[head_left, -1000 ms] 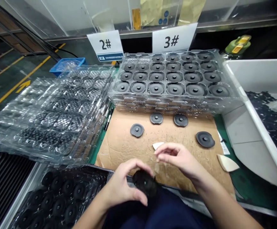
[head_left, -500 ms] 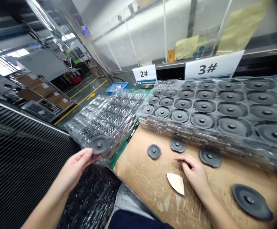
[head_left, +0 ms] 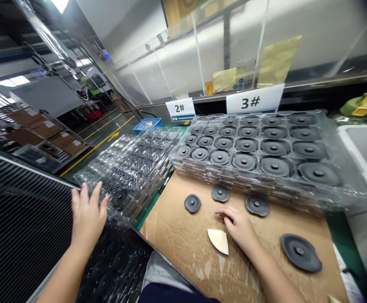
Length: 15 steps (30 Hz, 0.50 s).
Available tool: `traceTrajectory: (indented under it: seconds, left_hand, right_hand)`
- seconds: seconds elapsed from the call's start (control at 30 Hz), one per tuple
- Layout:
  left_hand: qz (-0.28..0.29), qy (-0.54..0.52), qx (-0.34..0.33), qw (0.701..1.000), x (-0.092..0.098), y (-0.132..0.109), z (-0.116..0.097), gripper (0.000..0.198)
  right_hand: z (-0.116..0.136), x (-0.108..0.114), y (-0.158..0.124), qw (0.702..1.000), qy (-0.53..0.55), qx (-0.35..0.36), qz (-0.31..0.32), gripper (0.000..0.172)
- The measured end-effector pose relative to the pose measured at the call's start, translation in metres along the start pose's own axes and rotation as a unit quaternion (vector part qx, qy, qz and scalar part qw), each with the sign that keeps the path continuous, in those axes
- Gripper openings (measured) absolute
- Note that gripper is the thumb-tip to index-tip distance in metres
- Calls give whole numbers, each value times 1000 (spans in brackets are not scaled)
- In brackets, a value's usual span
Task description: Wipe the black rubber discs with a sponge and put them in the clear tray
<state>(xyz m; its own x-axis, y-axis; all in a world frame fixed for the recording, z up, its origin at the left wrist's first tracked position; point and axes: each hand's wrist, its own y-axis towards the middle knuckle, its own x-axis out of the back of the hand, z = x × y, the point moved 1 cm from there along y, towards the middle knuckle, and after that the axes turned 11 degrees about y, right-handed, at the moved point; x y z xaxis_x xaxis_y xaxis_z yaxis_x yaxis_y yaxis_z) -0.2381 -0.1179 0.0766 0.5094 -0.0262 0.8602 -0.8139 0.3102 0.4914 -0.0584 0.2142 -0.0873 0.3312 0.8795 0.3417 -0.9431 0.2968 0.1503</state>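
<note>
My left hand (head_left: 88,210) is open, fingers spread, above the near-left corner of a clear plastic tray (head_left: 132,162). Just right of its fingertips, a dark grey rubber disc (head_left: 120,198) with a small central hub lies in a pocket of that tray. My right hand (head_left: 237,225) rests on the brown cardboard (head_left: 183,248), loosely bent with a gap between thumb and fingers, and nothing shows in it. Around it lie a small disc (head_left: 192,203), another disc (head_left: 220,193), a third disc (head_left: 257,205) and a large oval disc (head_left: 301,252). A cream wedge-shaped piece (head_left: 218,241) is beside its wrist.
Stacked clear trays (head_left: 249,145) filled with discs stand behind the cardboard, under a "2#" card (head_left: 180,109) and a "3#" card (head_left: 254,101). More black discs in trays (head_left: 113,261) are low at left. A ribbed black panel (head_left: 22,223) borders the left; a white bin (head_left: 363,147) stands right.
My left hand has let go of the disc, which now lies in the left tray, and has drawn back to the left with fingers spread. My right hand stays on the cardboard; the view has shifted right.
</note>
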Motion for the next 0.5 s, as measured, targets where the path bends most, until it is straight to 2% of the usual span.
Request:
traceTrajectory:
  seconds: [0.07, 0.1, 0.17, 0.2, 0.23, 0.3, 0.37, 0.43, 0.5]
  left_hand:
    - [-61, 9, -21, 998, 12, -9, -14, 61]
    - [-109, 17, -39, 993, 17, -12, -22, 66]
    - [-163, -26, -72, 984, 18, -14, -37, 73]
    - [-150, -80, -97, 981, 13, -13, -45, 71]
    - [-108, -144, -129, 975, 6, -12, -54, 65]
    - [36, -257, -220, 940, -14, -8, -77, 45]
    - [131, -301, -268, 906, -36, -4, -100, 28]
    - [159, -333, -249, 895, -57, -2, -122, 22]
    - [166, -380, -191, 890, -77, -6, -140, 23]
  right_hand:
    - [1, -1, 0, 1000, -20, 0, 9, 18]
    - [1, -2, 0, 999, -31, 1, 14, 13]
    - [2, -4, 2, 998, -59, 2, 22, 16]
    - [2, -5, 3, 997, -75, 2, 24, 18]
    - [3, -7, 4, 996, -91, 3, 25, 19]
    - [9, -9, 7, 991, -127, 7, 28, 20]
    - [21, -8, 6, 985, -166, 13, 33, 20]
    - [45, -2, -2, 977, -210, 24, 41, 16]
    - [79, 12, -15, 965, -257, 38, 49, 12]
